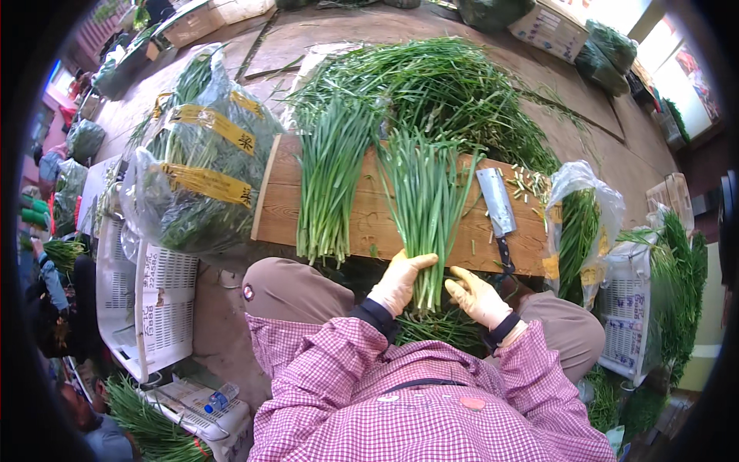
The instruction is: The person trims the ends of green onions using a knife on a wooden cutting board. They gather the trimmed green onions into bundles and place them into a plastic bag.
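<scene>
My left hand (402,282), in a pale yellow glove, grips a bunch of garlic chives (426,204) near its pale stem ends. The bunch lies over the front edge of a wooden board (360,223), leaves pointing away from me. Just right of the stems, my right hand (479,299), gloved alike, has thumb and fingers apart and holds nothing. A second bunch of garlic chives (331,200) lies to the left on the board. At the right rests a cleaver (496,202), its black handle toward me, beside short cut stem pieces (527,185).
Behind the board spreads a large heap of loose chives (431,85). A stuffed plastic bag (208,154) with yellow tape stands left, above white crates (165,308). On the right are another bag of chives (581,231) and a loaded crate (623,308). Trimmings (439,331) lie below my hands.
</scene>
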`<control>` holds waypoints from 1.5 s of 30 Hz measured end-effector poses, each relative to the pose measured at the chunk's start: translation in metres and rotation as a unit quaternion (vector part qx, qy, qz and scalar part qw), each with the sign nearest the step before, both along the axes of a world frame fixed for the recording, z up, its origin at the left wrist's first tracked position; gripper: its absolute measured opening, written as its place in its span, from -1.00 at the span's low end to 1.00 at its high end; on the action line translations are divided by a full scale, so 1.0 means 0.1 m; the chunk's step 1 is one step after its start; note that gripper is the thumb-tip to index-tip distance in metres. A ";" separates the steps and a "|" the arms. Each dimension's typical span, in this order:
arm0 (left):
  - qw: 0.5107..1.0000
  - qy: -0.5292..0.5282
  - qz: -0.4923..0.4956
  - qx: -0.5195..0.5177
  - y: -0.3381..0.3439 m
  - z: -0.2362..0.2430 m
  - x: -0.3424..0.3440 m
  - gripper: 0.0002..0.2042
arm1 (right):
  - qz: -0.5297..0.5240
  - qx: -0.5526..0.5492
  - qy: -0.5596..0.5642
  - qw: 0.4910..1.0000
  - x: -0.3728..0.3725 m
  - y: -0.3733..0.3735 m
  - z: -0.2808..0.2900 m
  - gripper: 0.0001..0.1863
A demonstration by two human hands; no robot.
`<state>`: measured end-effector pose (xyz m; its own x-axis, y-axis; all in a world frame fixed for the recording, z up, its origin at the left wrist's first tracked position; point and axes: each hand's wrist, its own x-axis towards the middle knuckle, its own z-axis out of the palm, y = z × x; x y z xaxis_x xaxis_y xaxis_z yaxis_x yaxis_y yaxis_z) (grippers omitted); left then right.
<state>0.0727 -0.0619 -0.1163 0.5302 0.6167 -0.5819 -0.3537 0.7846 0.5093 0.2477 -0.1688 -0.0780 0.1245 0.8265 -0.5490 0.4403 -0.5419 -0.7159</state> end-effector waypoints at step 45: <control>0.914 0.301 0.186 0.199 1.61 -0.37 -2.10 -0.50 | 0.177 0.357 -0.015 0.917 -1.44 1.66 -0.15 -0.73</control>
<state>-0.1372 0.0994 -0.1534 -0.1019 0.9157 -0.3887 -0.1193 0.3767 0.9186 0.1038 -0.0033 -0.0931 -0.2142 0.9658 0.1462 0.5239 0.2400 -0.8173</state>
